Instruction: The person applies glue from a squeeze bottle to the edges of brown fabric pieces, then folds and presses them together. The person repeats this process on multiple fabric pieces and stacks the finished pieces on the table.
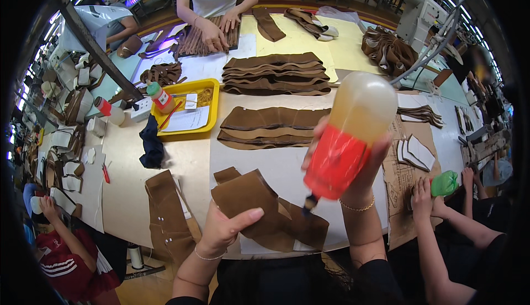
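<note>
We see the right hand [374,167] wrapped around a translucent plastic squeeze bottle with a red label [353,136], tipped so that its dark nozzle [310,203] points downward. The left hand [223,225] pinches a flat brown leather-like panel [245,197], thumb laid on top; the fingers beneath it are hidden from us.

Taking the yellow plastic tray [214,103] as our landmark, the held panel is on the person's side of it and off to its right, with the bottle to the right of the tray too, above the panel's far end. The nozzle sits close over the brown material there — we cannot tell whether it touches.

We judge the step in hand to be spreading the bottle's pale liquid, perhaps an adhesive, on the panel. As we read it, the next move calls for a light, steady stroke of the nozzle along the edge, while the left hand holds the panel flat without covering the part to be coated. Too hard a squeeze could flood the surface.

Directly right of the tray we find a row of stacked brown strips [273,125] — near enough that drips could mark them. A crumpled dark blue cloth [150,145] lies just on the person's side of the tray.
</note>
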The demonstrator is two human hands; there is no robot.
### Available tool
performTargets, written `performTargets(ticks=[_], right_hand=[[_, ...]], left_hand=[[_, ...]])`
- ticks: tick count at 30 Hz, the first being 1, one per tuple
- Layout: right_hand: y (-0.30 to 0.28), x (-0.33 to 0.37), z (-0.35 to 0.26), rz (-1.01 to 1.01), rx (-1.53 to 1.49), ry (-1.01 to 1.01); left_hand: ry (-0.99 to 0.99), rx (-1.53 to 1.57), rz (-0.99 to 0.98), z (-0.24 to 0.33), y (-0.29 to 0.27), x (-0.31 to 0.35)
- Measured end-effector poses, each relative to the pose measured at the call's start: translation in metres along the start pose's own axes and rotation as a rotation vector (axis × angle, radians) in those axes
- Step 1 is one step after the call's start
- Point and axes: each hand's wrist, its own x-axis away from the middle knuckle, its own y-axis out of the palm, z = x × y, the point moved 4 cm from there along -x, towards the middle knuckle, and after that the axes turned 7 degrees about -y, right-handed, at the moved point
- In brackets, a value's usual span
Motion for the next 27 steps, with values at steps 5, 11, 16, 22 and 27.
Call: performTargets(ticks=[5, 11, 16, 22, 27], right_hand=[[0.003, -0.020, -0.009, 0.060, -0.013, -0.104], [0.015, -0.022, -0.017, -0.046, 0.318, -0.100], [0.013, -0.022, -0.014, -0.080, 0.430, -0.176], [0.024, -0.022, -0.019, -0.030, 0.588, -0.327], [0.037, -0.028, -0.021, -0.078, 0.632, -0.409]], left_hand=[[0.081, -0.222, -0.026, -0.003, 0.002, -0.002], [0.072, -0.140, -0.008, 0.005, 0.006, -0.006], [0.059, 0.040, -0.023, 0.004, 0.002, -0.003], [0.029, -0.227, -0.070, 0.006, 0.008, -0.002], [0.002, -0.196, -0.093, 0.004, 0.011, -0.001]])
